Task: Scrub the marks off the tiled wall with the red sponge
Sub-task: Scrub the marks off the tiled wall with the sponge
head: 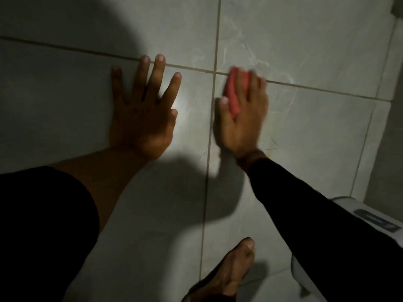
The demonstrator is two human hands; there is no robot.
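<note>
My right hand presses the red sponge flat against the grey tiled wall, just right of a vertical grout line and over a horizontal one. The hand and sponge are motion-blurred. Pale streaky marks run across the tiles above and to the right of the sponge. My left hand lies flat on the tile to the left, fingers spread, holding nothing. A dark sleeve covers my right forearm.
A bare foot stands on the tiled floor at the bottom. A white fixture sits at the lower right, partly behind my right arm. A wall corner runs down the right side. Dark shadow covers the upper left.
</note>
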